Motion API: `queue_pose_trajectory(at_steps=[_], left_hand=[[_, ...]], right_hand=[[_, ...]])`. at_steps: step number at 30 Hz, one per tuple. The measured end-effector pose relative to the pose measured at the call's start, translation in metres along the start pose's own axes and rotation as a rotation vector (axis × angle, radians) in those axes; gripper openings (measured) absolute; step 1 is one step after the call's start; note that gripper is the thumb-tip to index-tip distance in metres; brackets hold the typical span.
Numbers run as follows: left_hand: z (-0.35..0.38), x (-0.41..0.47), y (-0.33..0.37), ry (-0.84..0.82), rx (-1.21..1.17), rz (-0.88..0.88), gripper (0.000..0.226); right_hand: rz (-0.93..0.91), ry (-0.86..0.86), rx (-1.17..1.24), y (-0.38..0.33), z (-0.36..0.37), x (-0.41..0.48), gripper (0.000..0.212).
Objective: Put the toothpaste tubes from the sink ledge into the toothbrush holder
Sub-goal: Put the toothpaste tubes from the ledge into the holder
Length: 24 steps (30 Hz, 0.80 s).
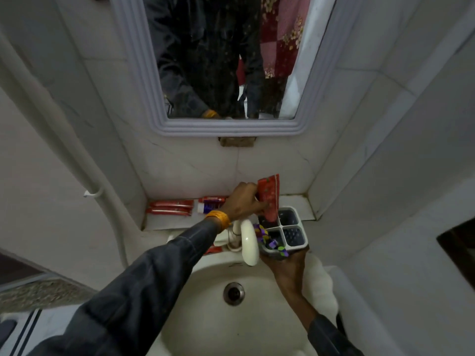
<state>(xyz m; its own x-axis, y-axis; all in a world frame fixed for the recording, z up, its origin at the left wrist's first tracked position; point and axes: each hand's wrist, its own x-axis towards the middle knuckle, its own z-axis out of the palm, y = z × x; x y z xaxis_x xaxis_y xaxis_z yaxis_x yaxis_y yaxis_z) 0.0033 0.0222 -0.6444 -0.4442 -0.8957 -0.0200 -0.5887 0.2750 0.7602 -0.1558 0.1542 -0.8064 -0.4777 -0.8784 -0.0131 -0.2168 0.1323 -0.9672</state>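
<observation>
Red toothpaste tube [270,199], gripped by left fingers [259,207], enters holder [298,228] right hand [289,260] grips, beside cream tap [248,240].

no legible text, toothpaste tubes [171,207] too blurred

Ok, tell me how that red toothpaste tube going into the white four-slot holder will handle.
The red toothpaste tube looks soft-walled with a flat crimped top, so it probably flexes under the left hand. Standing taller than the white four-slot holder, it will likely lean against a divider. The right hand steadying the holder suggests it could tip.
</observation>
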Motion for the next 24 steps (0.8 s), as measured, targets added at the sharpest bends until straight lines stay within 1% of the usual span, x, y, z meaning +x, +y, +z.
queue_pose_trajectory(at_steps=[1,3,7,9,10,12,13,15,16,17,18,19,21,22,24], left_hand=[[0.003,0.002,-0.004,-0.033,0.075,-0.004,0.023],[0.004,0.003,-0.007,-0.12,0.147,-0.025,0.025],[0.001,0.005,0.0,-0.31,0.187,0.0,0.023],[0.002,0.005,0.001,-0.352,0.179,-0.036,0.026],[0.002,0.004,-0.001,-0.358,0.158,-0.064,0.031],[-0.002,-0.002,-0.003,-0.325,0.07,-0.113,0.044],[-0.006,-0.007,-0.005,-0.282,-0.008,-0.14,0.047],[-0.015,-0.022,-0.014,-0.111,-0.219,-0.181,0.043],[-0.019,-0.033,-0.025,0.019,-0.249,-0.18,0.038],[-0.021,-0.044,-0.042,0.137,-0.203,-0.177,0.032],[-0.022,-0.056,-0.061,0.205,-0.095,-0.208,0.028],[-0.021,-0.068,-0.081,0.198,0.034,-0.258,0.024],[-0.012,-0.093,-0.114,-0.004,0.304,-0.358,0.015],[-0.006,-0.104,-0.124,-0.099,0.409,-0.39,0.015],[0.007,-0.115,-0.133,-0.172,0.53,-0.412,0.022]], right_hand=[[0.007,-0.011,0.008,0.001,-0.001,0.0,0.121],[-0.001,-0.032,0.033,0.001,-0.002,0.001,0.118],[-0.003,-0.064,0.031,-0.002,-0.001,0.002,0.116],[-0.009,-0.083,0.018,-0.003,-0.002,0.003,0.115],[-0.011,-0.088,0.012,-0.003,-0.002,0.002,0.116],[-0.011,-0.089,0.007,-0.002,-0.004,0.003,0.116],[-0.009,-0.089,0.008,-0.002,-0.004,0.003,0.116],[-0.016,-0.089,0.001,-0.001,-0.006,0.005,0.114],[-0.023,-0.094,0.002,-0.002,-0.007,0.004,0.113],[-0.035,-0.099,0.0,-0.003,-0.008,0.004,0.112],[-0.047,-0.096,-0.001,-0.004,-0.008,0.003,0.111],[-0.052,-0.095,0.004,-0.005,-0.008,0.002,0.111],[-0.042,-0.094,0.014,-0.004,-0.008,0.002,0.113],[-0.043,-0.089,0.02,-0.004,-0.008,0.002,0.115],[-0.06,-0.086,0.021,-0.003,-0.008,0.002,0.117]])
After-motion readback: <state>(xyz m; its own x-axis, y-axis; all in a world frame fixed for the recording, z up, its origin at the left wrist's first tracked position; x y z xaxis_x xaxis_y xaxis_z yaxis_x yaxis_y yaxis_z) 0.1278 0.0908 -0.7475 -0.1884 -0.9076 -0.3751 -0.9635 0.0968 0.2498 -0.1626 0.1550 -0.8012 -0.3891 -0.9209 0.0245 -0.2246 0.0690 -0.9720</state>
